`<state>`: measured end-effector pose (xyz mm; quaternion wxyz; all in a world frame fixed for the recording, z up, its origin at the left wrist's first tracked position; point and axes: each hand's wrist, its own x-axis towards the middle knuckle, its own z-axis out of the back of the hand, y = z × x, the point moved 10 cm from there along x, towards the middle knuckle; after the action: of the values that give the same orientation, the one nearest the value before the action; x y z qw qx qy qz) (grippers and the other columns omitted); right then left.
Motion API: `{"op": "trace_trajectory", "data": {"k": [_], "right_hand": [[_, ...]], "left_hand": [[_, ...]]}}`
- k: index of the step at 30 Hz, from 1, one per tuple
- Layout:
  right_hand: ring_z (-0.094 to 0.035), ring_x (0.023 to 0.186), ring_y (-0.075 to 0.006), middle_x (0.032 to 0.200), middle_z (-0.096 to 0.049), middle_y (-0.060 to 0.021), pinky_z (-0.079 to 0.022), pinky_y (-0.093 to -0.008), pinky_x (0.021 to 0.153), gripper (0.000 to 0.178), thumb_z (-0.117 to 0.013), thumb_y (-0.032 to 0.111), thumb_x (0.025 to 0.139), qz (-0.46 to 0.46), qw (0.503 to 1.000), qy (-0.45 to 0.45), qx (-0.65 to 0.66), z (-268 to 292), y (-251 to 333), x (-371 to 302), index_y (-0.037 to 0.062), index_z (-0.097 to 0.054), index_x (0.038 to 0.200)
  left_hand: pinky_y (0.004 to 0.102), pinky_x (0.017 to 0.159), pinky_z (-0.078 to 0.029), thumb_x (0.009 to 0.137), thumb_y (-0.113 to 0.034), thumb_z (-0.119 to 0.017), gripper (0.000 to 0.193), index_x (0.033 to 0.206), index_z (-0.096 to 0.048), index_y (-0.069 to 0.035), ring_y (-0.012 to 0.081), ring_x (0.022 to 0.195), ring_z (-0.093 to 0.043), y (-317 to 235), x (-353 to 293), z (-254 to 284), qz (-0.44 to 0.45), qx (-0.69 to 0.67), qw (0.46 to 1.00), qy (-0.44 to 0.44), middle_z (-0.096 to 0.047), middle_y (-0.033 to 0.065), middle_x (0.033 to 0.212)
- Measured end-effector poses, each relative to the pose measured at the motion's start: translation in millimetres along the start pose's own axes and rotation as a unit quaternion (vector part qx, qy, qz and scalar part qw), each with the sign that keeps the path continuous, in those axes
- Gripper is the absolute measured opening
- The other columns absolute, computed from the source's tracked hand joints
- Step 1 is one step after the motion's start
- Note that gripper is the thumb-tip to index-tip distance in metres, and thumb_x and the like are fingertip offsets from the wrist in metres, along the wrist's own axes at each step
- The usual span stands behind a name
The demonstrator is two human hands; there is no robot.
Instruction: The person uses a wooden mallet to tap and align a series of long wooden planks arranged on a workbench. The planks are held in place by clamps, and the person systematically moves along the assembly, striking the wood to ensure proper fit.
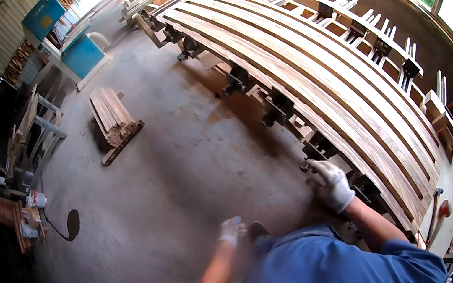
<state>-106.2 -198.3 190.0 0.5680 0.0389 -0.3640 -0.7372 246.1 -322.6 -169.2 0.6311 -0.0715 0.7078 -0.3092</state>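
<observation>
My right hand (335, 186), in a white glove, reaches to the near-left edge of the long wooden boards (311, 76). Its fingers close around the dark handle of a clamp (304, 167) at that edge. The boards lie side by side in long strips, with several dark metal clamps (276, 108) along both edges. My left hand (231, 230), also gloved, hangs low over the floor, away from the boards. It is small and blurred, so its finger shape and anything in it are unclear.
A stack of wooden strips (113, 117) sits on the floor to the left. Farther back stands a blue machine (83, 57). A hammer (435, 214) and a red-headed tool (444, 209) lie at the boards' near right end. A white bucket (37, 199) is at far left.
</observation>
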Motion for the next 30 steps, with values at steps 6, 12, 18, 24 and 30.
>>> {"op": "trace_trajectory", "data": {"k": [6,12,18,24,30], "right_hand": [[-0.070,0.108,-0.0407,0.121,-0.072,-0.0194,-0.058,-0.0490,0.090,0.056,-0.081,0.024,0.090,0.065,0.990,0.121,0.014,-112.4,37.0,90.3,0.0058,-0.065,0.140],[-0.071,0.101,-0.0391,0.116,-0.072,-0.0180,-0.058,-0.0483,0.084,0.053,-0.081,0.024,0.090,0.058,0.989,0.121,0.069,-180.4,10.8,200.0,0.0059,-0.066,0.138],[-0.071,0.102,-0.0371,0.110,-0.073,-0.0156,-0.058,-0.0471,0.088,0.042,-0.076,0.027,0.097,0.037,0.970,0.188,0.146,-267.1,24.1,335.0,0.0107,-0.069,0.135],[-0.073,0.103,-0.0358,0.115,-0.074,-0.0161,-0.059,-0.0468,0.091,0.041,-0.075,0.026,0.099,0.093,0.946,0.249,0.185,-317.9,81.5,463.1,0.0068,-0.068,0.135],[-0.078,0.099,-0.0296,0.115,-0.076,-0.0161,-0.062,-0.0408,0.088,0.040,-0.078,0.020,0.098,0.010,0.924,0.260,0.280,-404.0,74.5,548.7,0.0054,-0.070,0.135]], "left_hand": [[0.0458,0.057,-0.055,0.106,-0.032,-0.060,0.020,0.090,-0.057,-0.019,0.0308,0.065,-0.067,27.8,118.0,167.8,-0.027,-0.052,0.995,-0.082,-0.064,0.0093,0.075],[0.0503,0.074,-0.056,0.106,-0.030,-0.055,0.019,0.099,-0.065,-0.015,0.0358,0.086,-0.070,-1.5,181.9,207.2,-0.125,0.415,0.899,-0.061,-0.069,0.0133,0.093],[0.0511,0.094,-0.062,0.104,-0.027,-0.055,0.035,0.121,-0.079,-0.008,0.0349,0.111,-0.078,-71.2,129.6,214.0,-0.120,0.691,0.705,-0.104,-0.079,0.0166,0.120],[0.0521,0.091,-0.062,0.104,-0.026,-0.057,0.029,0.116,-0.081,-0.014,0.0342,0.112,-0.077,-86.3,170.8,242.4,-0.019,0.666,0.741,-0.089,-0.080,0.0145,0.120],[0.0494,0.082,-0.062,0.105,-0.027,-0.057,0.027,0.115,-0.078,-0.013,0.0314,0.098,-0.076,-152.4,230.6,268.6,0.034,0.554,0.824,-0.112,-0.077,0.0129,0.107]]}}
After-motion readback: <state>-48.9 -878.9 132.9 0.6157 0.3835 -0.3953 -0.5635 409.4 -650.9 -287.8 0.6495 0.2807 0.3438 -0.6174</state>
